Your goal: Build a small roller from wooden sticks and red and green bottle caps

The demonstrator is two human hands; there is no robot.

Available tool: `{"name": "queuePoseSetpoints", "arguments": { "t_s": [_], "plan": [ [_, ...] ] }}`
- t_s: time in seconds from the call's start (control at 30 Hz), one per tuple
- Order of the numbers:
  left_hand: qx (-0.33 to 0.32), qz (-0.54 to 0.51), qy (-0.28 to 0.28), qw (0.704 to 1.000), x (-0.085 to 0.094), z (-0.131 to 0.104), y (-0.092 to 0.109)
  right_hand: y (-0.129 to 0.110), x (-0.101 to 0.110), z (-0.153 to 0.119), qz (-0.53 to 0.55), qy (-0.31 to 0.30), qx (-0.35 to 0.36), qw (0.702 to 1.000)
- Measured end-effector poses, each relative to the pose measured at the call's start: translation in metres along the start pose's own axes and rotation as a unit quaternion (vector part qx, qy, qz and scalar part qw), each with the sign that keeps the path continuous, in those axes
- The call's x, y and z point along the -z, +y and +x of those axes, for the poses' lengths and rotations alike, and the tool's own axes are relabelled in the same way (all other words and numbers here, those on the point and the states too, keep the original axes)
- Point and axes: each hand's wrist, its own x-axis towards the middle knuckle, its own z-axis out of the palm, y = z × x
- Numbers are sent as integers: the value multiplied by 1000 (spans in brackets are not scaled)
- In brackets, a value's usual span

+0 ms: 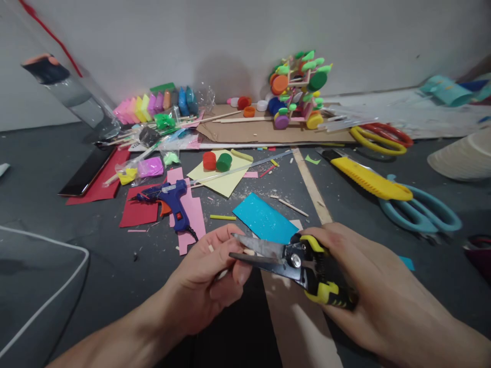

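Note:
My right hand [356,281] is wrapped round the yellow-and-black handles of a pair of snips [295,260]. Their two dark blades stand apart and point left, with the tips at the fingers of my left hand [215,276]. That hand is closed in a pinch on a thin pale wooden stick [249,251], whose end shows between the blades; most of it is hidden by the fingers. Just beyond the blades lies a blue paper sheet [264,217] strewn with small chips. A short wooden stick [293,207] rests behind it.
A blue glue gun [176,204] lies on pink paper at left. Red and green caps [224,162] sit on yellow paper. A yellow cutter knife [370,179] and blue-handled scissors [418,214] lie at right. Behind are colourful wheeled models [299,92], clay packs [143,107] and a bottle [76,97].

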Motion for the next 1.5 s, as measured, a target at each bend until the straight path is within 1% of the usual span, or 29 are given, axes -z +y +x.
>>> {"name": "queuePoseSetpoints", "arguments": {
  "t_s": [0.1,0.2,0.27,0.43,0.6,0.67,0.83,1.0,1.13,1.23,1.33,1.43,1.5],
  "plan": [
    [8,-16,-6,1000,0,0,-2,-1,-1,-1,15,-6,2,1000],
    [11,-27,-24,999,-2,0,-3,-3,-2,-1,20,-5,5,1000],
    [10,-26,-23,999,-3,0,-3,-4,-3,-1,19,-8,4,1000],
    [5,-9,4,1000,-3,-2,-4,-7,-2,-1,18,-10,-8,1000],
    [-7,-10,27,1000,-3,-5,-2,-7,0,1,52,3,-59,997],
    [-9,-17,35,999,-3,-5,-1,-6,0,2,46,-2,-53,998],
    [-24,-35,30,999,-8,-2,1,-7,-1,4,34,-7,-15,999],
    [-34,-43,32,998,-9,0,1,-8,-2,2,36,-8,-15,999],
    [-31,-46,7,998,-4,-1,1,-7,0,0,26,-5,-21,999],
    [-30,-40,3,999,-3,-1,1,-8,1,0,26,-3,-15,1000],
    [-29,-28,16,999,-6,-1,0,-9,1,2,32,-7,-7,999],
    [-43,-21,43,998,-9,-1,-1,-8,1,1,33,-15,-9,999],
    [-47,-22,47,998,-11,-1,-2,-8,1,0,29,-15,-10,999]
  ]
}}
